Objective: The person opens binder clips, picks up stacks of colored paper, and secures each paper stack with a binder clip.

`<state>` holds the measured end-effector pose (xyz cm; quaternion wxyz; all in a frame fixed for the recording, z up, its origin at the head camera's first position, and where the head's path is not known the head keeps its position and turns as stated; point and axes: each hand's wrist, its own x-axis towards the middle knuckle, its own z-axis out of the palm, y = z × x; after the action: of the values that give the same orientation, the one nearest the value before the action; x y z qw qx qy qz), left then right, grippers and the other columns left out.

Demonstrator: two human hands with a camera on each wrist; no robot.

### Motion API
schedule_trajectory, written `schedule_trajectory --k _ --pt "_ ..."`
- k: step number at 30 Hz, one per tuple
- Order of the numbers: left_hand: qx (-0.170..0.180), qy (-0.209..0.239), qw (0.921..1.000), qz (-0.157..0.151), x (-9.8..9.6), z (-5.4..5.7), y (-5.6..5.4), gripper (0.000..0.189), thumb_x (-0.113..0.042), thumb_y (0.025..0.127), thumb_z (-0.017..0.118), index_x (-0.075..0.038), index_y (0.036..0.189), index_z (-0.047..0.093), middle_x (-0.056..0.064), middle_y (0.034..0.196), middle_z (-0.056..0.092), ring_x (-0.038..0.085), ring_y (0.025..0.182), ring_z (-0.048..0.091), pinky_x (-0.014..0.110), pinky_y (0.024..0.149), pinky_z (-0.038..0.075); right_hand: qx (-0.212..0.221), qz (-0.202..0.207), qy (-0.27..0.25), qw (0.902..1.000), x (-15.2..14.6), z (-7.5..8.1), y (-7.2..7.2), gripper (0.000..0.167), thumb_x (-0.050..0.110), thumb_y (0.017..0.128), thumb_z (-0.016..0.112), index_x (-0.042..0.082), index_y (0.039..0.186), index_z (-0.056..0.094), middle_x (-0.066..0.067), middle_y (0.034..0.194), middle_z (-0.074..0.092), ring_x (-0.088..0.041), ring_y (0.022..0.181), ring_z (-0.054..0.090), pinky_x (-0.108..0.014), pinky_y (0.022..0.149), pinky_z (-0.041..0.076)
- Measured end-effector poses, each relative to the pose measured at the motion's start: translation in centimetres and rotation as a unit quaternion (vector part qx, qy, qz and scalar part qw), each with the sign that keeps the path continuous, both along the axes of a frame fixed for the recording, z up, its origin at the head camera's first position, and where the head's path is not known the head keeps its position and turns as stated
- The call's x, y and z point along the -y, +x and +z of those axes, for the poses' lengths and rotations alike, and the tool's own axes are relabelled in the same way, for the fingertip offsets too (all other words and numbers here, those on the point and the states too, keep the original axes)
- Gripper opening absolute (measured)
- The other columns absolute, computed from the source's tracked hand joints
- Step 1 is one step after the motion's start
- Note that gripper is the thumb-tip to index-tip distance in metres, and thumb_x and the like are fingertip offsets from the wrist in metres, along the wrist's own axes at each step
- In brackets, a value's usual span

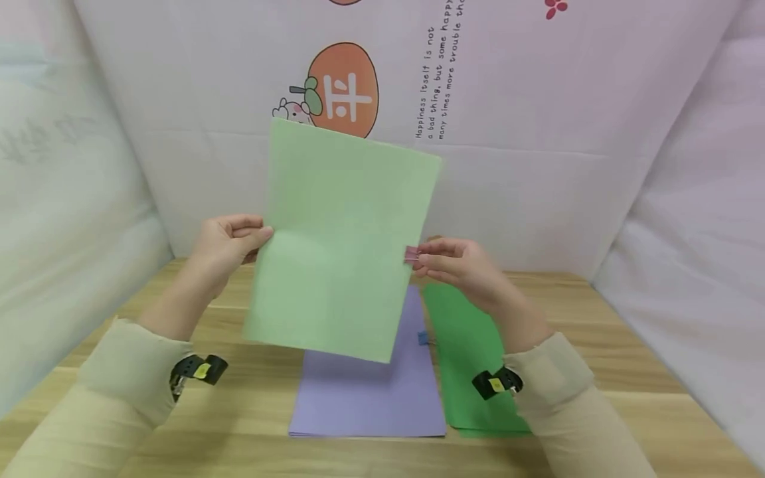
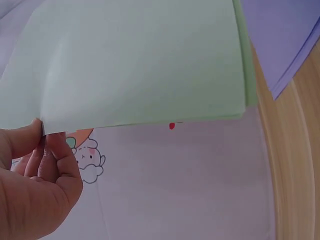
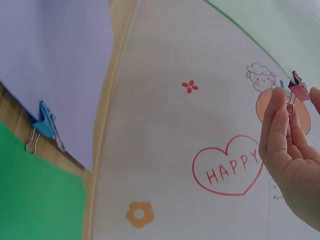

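A small stack of light green paper (image 1: 343, 239) is held up in the air, tilted, above the table. My left hand (image 1: 224, 249) pinches its left edge between thumb and fingers, and the left wrist view shows more than one sheet at the corner. On the right edge sits a pink binder clip (image 1: 412, 255). My right hand (image 1: 460, 269) pinches this clip at its wire handles with thumb and fingers. In the right wrist view the pink clip (image 3: 300, 91) bites the paper's edge, with one wire handle by the fingertips.
Beneath lies purple paper (image 1: 370, 398) with a blue binder clip (image 1: 423, 338) on its right edge. Green paper (image 1: 472, 372) lies to its right, partly under my right forearm. The wooden table (image 1: 239, 425) meets a printed white cloth (image 1: 526, 212) at the back.
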<state>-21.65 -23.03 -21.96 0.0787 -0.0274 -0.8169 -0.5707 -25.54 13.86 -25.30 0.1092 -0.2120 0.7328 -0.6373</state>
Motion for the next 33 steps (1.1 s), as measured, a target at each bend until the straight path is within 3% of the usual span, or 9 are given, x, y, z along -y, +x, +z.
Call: schedule_trajectory --k 4,10,20,26,29,33 --pt "0.006 -0.033 0.9992 0.021 2.3 0.0 0.3 0.052 -0.027 0.1 0.06 0.006 0.14 0.05 -0.032 0.079 0.064 -0.01 0.081 0.064 0.013 0.075 0.055 0.009 0.014 0.003 0.9999 2.6 0.1 -0.4 0.036 0.008 0.097 0.061 -0.01 0.128 0.055 -0.005 0.106 0.071 -0.018 0.103 0.069 -0.025 0.094 0.055" --pt "0.013 -0.069 0.9966 0.043 5.5 -0.5 0.8 0.054 -0.028 0.1 0.059 0.008 0.138 0.049 -0.034 0.077 0.063 -0.01 0.077 0.063 0.013 0.071 0.055 0.039 0.024 0.022 0.9987 5.9 0.1 -1.2 0.036 0.011 0.094 0.067 -0.005 0.125 0.06 -0.013 0.113 0.069 -0.029 0.114 0.064 -0.035 0.104 0.051" --pt "0.025 -0.124 0.9899 0.064 10.3 0.1 1.6 0.066 -0.033 0.101 0.057 0.012 0.144 0.039 -0.039 0.082 0.055 -0.014 0.077 0.058 0.012 0.069 0.054 0.06 0.039 0.011 0.9974 11.3 0.5 -1.7 0.029 0.01 0.094 0.068 -0.006 0.119 0.065 -0.016 0.105 0.071 -0.019 0.093 0.07 -0.031 0.096 0.055" --pt "0.059 -0.121 0.9882 0.074 13.1 -1.2 1.7 0.065 -0.033 0.1 0.058 0.012 0.143 0.039 -0.037 0.082 0.054 -0.011 0.076 0.058 0.013 0.068 0.054 0.093 0.044 0.029 0.9943 14.6 -0.5 -2.2 0.027 0.008 0.093 0.068 -0.006 0.117 0.067 -0.016 0.105 0.072 -0.018 0.088 0.069 -0.031 0.094 0.056" --pt "0.073 -0.125 0.9868 0.073 14.1 -1.7 1.5 0.067 -0.034 0.1 0.058 0.013 0.143 0.038 -0.036 0.082 0.054 -0.012 0.075 0.058 0.014 0.067 0.054 0.104 0.035 0.041 0.9931 15.9 -1.2 -2.3 0.028 0.009 0.093 0.07 -0.005 0.116 0.068 -0.011 0.101 0.072 -0.022 0.09 0.07 -0.027 0.091 0.057" --pt "0.085 -0.147 0.9826 0.076 15.0 -2.1 1.3 0.071 -0.037 0.1 0.057 0.015 0.143 0.036 -0.035 0.085 0.049 -0.013 0.075 0.056 0.014 0.067 0.055 0.113 0.024 0.051 0.992 17.2 -2.2 -2.4 0.028 0.008 0.091 0.071 -0.006 0.114 0.068 -0.017 0.105 0.073 -0.03 0.098 0.07 -0.028 0.09 0.057"
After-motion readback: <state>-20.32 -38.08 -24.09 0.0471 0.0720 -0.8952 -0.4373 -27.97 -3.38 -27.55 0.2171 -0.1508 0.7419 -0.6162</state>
